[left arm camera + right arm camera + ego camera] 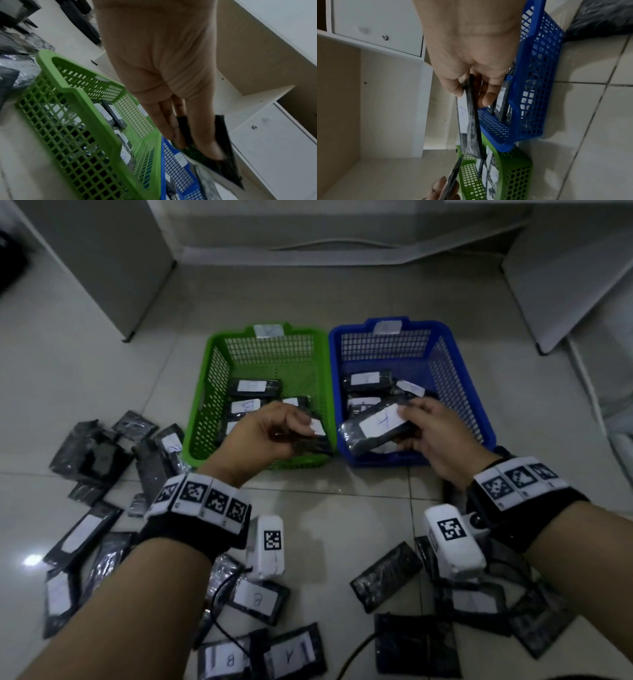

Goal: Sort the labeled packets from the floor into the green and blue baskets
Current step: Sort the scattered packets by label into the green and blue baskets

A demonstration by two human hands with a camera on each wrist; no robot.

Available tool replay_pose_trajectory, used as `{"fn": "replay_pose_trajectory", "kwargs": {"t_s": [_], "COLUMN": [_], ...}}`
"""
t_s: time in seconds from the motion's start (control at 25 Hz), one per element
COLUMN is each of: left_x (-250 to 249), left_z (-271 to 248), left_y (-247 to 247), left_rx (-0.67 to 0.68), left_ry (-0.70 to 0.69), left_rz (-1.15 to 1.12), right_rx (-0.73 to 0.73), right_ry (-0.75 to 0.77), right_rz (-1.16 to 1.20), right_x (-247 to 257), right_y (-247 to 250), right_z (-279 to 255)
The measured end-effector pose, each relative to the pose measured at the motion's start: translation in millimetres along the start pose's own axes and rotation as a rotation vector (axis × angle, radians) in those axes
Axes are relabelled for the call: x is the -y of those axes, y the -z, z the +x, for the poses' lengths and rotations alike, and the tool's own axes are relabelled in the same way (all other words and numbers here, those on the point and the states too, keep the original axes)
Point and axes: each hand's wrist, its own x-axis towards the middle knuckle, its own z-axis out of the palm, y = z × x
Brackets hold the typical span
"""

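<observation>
My left hand holds a dark packet with a white label over the near right corner of the green basket; the left wrist view shows the fingers pinching that packet. My right hand pinches a second dark packet, labeled A, above the front left of the blue basket. Seen from the right wrist, this packet hangs edge-on above both baskets. Each basket holds several labeled packets.
Several dark labeled packets lie scattered on the tiled floor left, near and right of my arms. A black cable runs across the near floor. White cabinets stand behind the baskets on both sides.
</observation>
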Motion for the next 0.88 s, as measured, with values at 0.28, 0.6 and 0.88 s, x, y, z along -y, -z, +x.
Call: {"fn": "replay_pose_trajectory", "kwargs": {"t_s": [0.28, 0.6, 0.88], "left_x": [26.4, 36.1, 25.1], "left_z": [-0.9, 21.0, 70.7], "left_y": [-11.7, -37.9, -68.0], "left_rx": [-0.219, -0.294, -0.255], "left_ry": [0.03, 0.184, 0.135], "left_rz": [-0.033, -0.305, 0.059], "right_rx": [-0.125, -0.161, 0.024], "right_ry": [0.036, -0.046, 0.082], "right_rz": [-0.161, -0.739, -1.173], "right_x": [-11.2, -29.0, -17.6], "right_y": [-4.4, 3.0, 23.7], "right_z": [37.0, 58.3, 61.1]}}
